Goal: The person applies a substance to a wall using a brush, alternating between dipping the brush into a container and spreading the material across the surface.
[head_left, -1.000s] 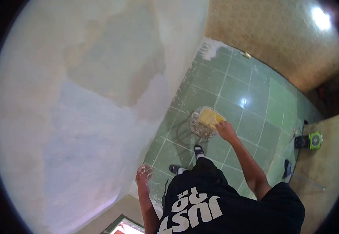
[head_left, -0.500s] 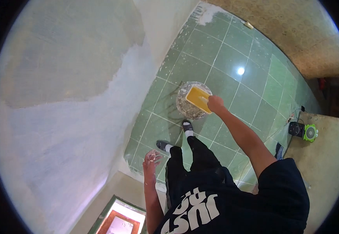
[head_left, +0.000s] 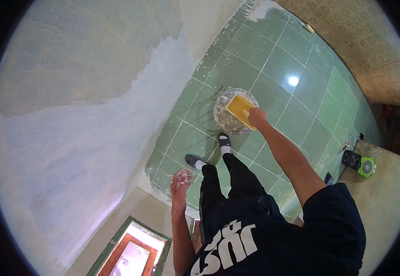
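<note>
In the head view, my right hand (head_left: 257, 118) is closed round the handle of a yellow plastering float (head_left: 237, 106). The float's yellow face with its pale rim overlaps a round, plaster-caked tub (head_left: 224, 126) standing on the floor just beyond my feet. My left hand (head_left: 180, 181), smeared with white plaster, hangs low at my left side. Its fingers are loosely curled and apart, with nothing visible in them. To the left rises a wall (head_left: 103, 138) with a pale, freshly coated area beside a greyer patch.
Green floor tiles (head_left: 246, 50) spotted with white drips spread around my sandalled feet (head_left: 194, 161). A black and green device (head_left: 366, 167) sits on a pale surface (head_left: 384, 198) at right. A green-framed opening (head_left: 128, 248) shows at lower left. A patterned brown surface (head_left: 356, 50) borders the floor.
The view has shifted slightly, so the tub and floor appear a little higher and further right. My right hand still holds the float over the tub; my left hand stays low.
</note>
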`<state>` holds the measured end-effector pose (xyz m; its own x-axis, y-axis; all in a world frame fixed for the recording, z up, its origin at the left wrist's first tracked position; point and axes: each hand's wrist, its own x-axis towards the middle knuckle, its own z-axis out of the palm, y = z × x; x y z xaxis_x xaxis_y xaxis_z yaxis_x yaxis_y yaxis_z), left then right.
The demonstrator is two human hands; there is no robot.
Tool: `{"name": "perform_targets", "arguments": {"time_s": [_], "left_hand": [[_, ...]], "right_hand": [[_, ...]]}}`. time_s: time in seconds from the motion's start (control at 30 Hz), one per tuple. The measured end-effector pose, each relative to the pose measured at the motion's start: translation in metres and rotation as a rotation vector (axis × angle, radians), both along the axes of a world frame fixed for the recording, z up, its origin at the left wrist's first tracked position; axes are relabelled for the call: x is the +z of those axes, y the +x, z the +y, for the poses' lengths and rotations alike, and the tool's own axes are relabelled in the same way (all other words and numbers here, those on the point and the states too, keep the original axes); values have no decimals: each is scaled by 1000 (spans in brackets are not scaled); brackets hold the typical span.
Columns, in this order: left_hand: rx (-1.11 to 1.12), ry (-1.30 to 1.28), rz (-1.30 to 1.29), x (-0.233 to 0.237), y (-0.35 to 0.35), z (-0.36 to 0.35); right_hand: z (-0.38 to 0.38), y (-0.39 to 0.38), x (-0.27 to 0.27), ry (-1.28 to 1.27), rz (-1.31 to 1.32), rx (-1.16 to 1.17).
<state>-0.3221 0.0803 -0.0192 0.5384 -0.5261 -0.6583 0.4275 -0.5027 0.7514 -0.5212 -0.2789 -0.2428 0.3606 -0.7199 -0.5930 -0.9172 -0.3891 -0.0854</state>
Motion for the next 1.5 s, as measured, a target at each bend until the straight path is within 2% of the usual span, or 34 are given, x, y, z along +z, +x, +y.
{"name": "perform_targets", "arguments": {"time_s": [0.1, 0.2, 0.4, 0.47, 0.5, 0.57, 0.6, 0.67, 0.8, 0.9, 0.97, 1.17, 1.5], "left_hand": [[-3, 23, 10, 2, 0, 2], [-26, 66, 9, -1, 1, 3], [1, 0, 8, 6, -4, -2], [-13, -25, 0, 7, -7, -3], [-28, -41, -7, 7, -8, -3], [-30, -56, -1, 6, -12, -3], [-29, -66, 5, 6, -13, -4], [-39, -68, 5, 10, -17, -6], [-60, -59, 10, 8, -18, -6], [-54, -76, 17, 9, -17, -4], [-51, -58, 13, 8, -17, -3], [-51, -49, 4, 14, -21, 0], [-66, -54, -12, 25, -28, 1]], "right_hand": [[-2, -2, 21, -32, -31, -39], [-7, -14, 38, 47, -42, -69], [0, -39, 64, 6, -135, -159], [5, -52, 68, 69, -214, -305], [8, -59, 66, 63, -216, -304], [21, -77, 60, 121, -413, -389], [32, -82, 64, 114, -413, -391], [59, -91, 71, 47, -590, -394], [118, -117, 26, -20, -535, -411], [139, -123, 5, -30, -618, -375], [144, -124, -8, 47, -480, -463], [150, -113, 16, -39, -497, -474], [151, -120, 5, 15, -528, -481]]}}
